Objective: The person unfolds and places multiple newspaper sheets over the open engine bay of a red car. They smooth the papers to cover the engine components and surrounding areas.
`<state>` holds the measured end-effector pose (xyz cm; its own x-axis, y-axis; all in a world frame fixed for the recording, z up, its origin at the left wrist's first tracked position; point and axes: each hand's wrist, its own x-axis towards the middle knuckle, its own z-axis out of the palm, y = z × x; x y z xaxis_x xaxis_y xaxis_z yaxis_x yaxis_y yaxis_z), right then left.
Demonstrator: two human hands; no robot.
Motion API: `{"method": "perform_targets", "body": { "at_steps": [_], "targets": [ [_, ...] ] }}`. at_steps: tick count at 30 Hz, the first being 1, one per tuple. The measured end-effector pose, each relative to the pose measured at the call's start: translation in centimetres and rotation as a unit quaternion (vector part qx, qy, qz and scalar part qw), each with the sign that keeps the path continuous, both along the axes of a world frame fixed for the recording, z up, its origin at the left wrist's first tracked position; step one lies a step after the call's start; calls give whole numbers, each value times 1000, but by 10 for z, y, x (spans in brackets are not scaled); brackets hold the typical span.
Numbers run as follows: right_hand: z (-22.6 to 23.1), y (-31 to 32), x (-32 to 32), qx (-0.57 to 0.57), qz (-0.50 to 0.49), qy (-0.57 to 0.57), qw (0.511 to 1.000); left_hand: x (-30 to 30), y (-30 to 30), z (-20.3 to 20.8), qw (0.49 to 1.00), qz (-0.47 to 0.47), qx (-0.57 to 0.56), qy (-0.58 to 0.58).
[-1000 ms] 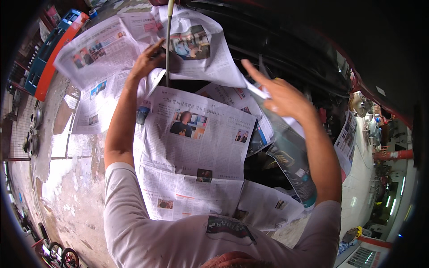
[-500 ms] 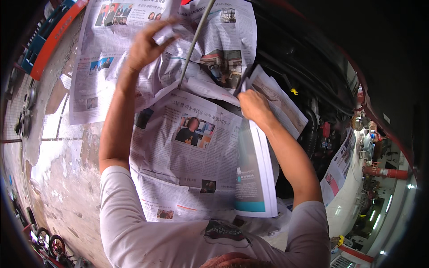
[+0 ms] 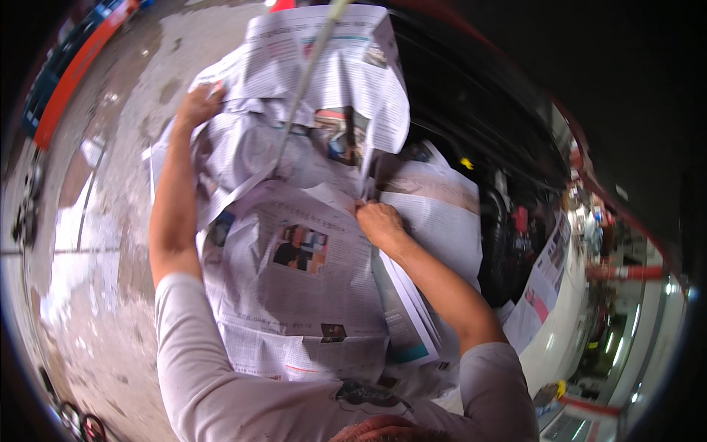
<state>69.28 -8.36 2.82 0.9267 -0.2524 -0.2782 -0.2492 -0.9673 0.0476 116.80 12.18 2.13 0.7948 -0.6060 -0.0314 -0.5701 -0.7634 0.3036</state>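
Note:
Overlapping newspaper sheets (image 3: 294,295) lie creased in front of me, along the side of an engine bay. At the upper left, my left hand (image 3: 197,107) is closed on the bunched edge of the upper newspaper (image 3: 272,88). My right hand (image 3: 379,223) pinches newspaper near the middle, where several sheets meet; its fingertips are partly hidden in the folds. Under my right forearm are folded sheets (image 3: 409,317) with a grey and teal page. A thin metal rod (image 3: 303,81) slants up from between the sheets.
The dark engine bay (image 3: 508,228) on the right has a ribbed black hose (image 3: 495,214) and a yellow cap (image 3: 467,163). Another newspaper sheet (image 3: 541,295) hangs at its far side. An orange and blue-green long object (image 3: 77,74) stands on the stained floor (image 3: 110,295) at left.
My left hand has moved left and down onto the newspaper's edge. The wide left sheet is now gathered inward, baring more floor. My right hand has shifted left and slightly down.

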Motion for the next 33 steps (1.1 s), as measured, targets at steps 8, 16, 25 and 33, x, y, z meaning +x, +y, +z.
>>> {"method": "perform_targets", "body": {
  "at_steps": [8,16,25,33],
  "targets": [
    [-2,-4,-14,38,-44,-40,998,-272,13,213,795,-402,-454,25],
    [62,-15,-86,219,-156,-207,941,-268,-147,81,963,-154,-97,-196],
    [197,-49,-295,280,-245,-540,754,-282,-151,91,966,-202,162,-7],
    [251,-34,-404,184,-302,-637,685,-274,-177,88,944,-135,-172,-248]
  ]
}}
